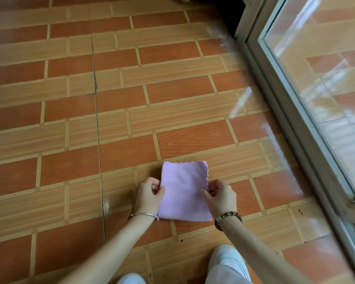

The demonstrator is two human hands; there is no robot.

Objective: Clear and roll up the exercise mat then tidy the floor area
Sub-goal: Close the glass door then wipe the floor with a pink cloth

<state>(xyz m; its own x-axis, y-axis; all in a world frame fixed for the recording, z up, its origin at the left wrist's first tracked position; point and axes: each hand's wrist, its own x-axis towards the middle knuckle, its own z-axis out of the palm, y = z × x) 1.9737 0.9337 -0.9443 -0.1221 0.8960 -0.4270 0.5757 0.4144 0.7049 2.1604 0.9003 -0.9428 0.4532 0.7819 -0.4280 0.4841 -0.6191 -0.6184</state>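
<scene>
A small folded lilac cloth [183,191] with a scalloped edge lies flat on the tiled floor [111,111] just in front of my knees. My left hand [149,194] pinches the cloth's left edge between thumb and curled fingers. My right hand [219,194] pinches its right edge the same way. A thin bangle circles my left wrist and a beaded bracelet my right. No exercise mat is in view.
A sliding glass door [320,83] with a pale metal frame and floor track [285,128] runs along the right side. My knees in light trousers [228,263] show at the bottom. A dark gap [223,9] lies at the far end by the door frame.
</scene>
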